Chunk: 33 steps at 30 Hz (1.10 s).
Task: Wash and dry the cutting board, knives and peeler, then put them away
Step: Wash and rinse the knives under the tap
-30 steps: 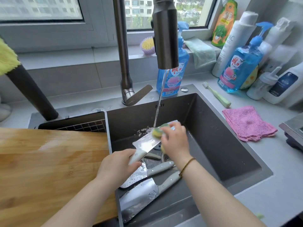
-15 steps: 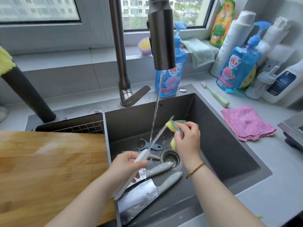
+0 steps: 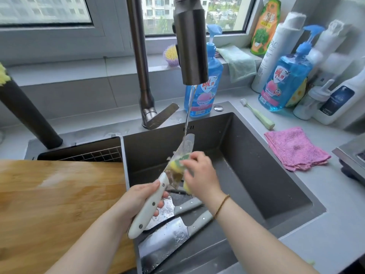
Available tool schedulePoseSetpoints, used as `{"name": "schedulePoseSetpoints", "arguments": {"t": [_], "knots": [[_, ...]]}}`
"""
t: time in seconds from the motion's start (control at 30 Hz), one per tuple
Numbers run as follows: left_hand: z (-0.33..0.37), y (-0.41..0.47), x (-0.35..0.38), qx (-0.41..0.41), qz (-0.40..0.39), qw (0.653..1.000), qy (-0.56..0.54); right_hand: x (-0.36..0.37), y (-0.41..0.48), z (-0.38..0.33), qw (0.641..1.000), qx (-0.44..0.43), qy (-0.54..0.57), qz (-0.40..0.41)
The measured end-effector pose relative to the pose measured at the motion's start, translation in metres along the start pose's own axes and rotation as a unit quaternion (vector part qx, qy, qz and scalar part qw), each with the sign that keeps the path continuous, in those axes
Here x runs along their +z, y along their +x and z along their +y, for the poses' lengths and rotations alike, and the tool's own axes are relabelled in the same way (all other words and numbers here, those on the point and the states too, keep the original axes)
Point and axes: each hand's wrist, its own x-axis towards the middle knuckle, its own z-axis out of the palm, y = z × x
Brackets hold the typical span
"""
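Fingers (image 3: 165, 194) of left hand (image 3: 136, 200) grip knife (image 3: 147, 212) above cleaver (image 3: 166, 241).

Glossy wet steel knife blade (image 3: 182, 153), smooth white plastic handle (image 3: 150, 206) — matt wooden cutting board (image 3: 59, 204).

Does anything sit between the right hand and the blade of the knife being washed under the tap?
Yes. A sponge sits between the right hand and the blade of the knife; the hand holds it against the blade. The left hand grips the knife's white handle directly, nothing between.
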Motion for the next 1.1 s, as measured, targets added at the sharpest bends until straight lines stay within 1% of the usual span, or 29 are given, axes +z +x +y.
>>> {"name": "schedulePoseSetpoints", "arguments": {"t": [0.03,0.07,0.1,0.17,0.2,0.23,0.3,0.37,0.4,0.43,0.53,0.57,0.6,0.63,0.7,0.73,0.77,0.87,0.93,0.97,1.03,1.1], "knots": [[0.001,0.000,-0.001,0.000,0.000,1.000,-0.012,0.001,-0.005,-0.002,0.999,-0.025,-0.005,-0.020],[0.001,0.001,-0.002,-0.001,-0.004,1.000,-0.019,0.000,-0.003,-0.001,1.000,-0.025,-0.004,-0.016],[0.000,0.000,-0.003,-0.004,-0.007,1.000,-0.021,-0.002,0.005,0.002,1.000,0.002,-0.001,0.004],[-0.002,-0.001,0.001,-0.006,-0.020,1.000,-0.014,-0.013,0.024,0.009,0.993,0.094,0.011,0.073],[-0.004,-0.002,0.003,-0.008,-0.025,1.000,-0.013,-0.017,0.029,0.010,0.987,0.125,0.017,0.096],[-0.004,-0.001,0.004,-0.009,-0.028,0.999,-0.013,-0.019,0.030,0.008,0.987,0.127,0.015,0.097],[-0.002,0.001,0.001,-0.013,-0.021,0.999,-0.022,-0.014,0.023,0.001,0.997,0.058,0.001,0.045],[-0.002,0.003,-0.004,-0.018,-0.020,0.999,-0.031,-0.007,0.010,-0.006,0.999,-0.014,-0.018,-0.033],[-0.003,0.003,-0.006,-0.021,-0.023,0.999,-0.028,-0.007,0.010,-0.005,0.998,-0.024,-0.024,-0.052],[-0.005,0.002,-0.005,-0.025,-0.028,0.999,-0.022,-0.010,0.015,-0.002,0.998,-0.013,-0.032,-0.047],[-0.009,0.000,0.002,-0.029,-0.036,0.999,-0.015,-0.023,0.034,0.008,0.995,0.092,-0.019,0.044],[-0.009,0.000,0.003,-0.025,-0.037,0.999,-0.015,-0.026,0.034,0.008,0.993,0.107,-0.011,0.050],[-0.008,0.001,0.003,-0.022,-0.037,0.999,-0.019,-0.025,0.032,0.005,0.995,0.096,-0.013,0.028],[-0.007,0.001,0.001,-0.020,-0.035,0.999,-0.024,-0.024,0.026,0.001,0.997,0.070,-0.015,-0.012],[-0.006,0.000,-0.003,-0.013,-0.028,0.999,-0.025,-0.020,0.004,-0.007,0.996,0.028,0.015,-0.078],[-0.006,0.000,-0.006,-0.010,-0.015,1.000,-0.019,-0.020,-0.004,-0.008,0.994,0.026,0.047,-0.095],[-0.007,-0.002,-0.007,-0.008,-0.005,1.000,-0.006,-0.023,-0.014,-0.009,0.991,0.044,0.084,-0.099],[-0.007,-0.012,-0.005,0.008,0.016,0.999,0.042,-0.037,-0.046,-0.006,0.966,0.148,0.203,-0.058],[-0.007,-0.019,-0.003,0.013,0.020,0.998,0.062,-0.048,-0.071,-0.003,0.933,0.219,0.283,-0.025],[-0.006,-0.020,-0.003,0.013,0.025,0.997,0.068,-0.051,-0.080,-0.001,0.912,0.247,0.326,-0.025],[-0.009,-0.024,0.001,0.016,0.031,0.995,0.092,-0.061,-0.109,0.002,0.883,0.282,0.375,-0.036],[-0.012,-0.025,-0.001,0.023,0.048,0.993,0.105,-0.063,-0.129,0.008,0.865,0.298,0.401,-0.050]]}}
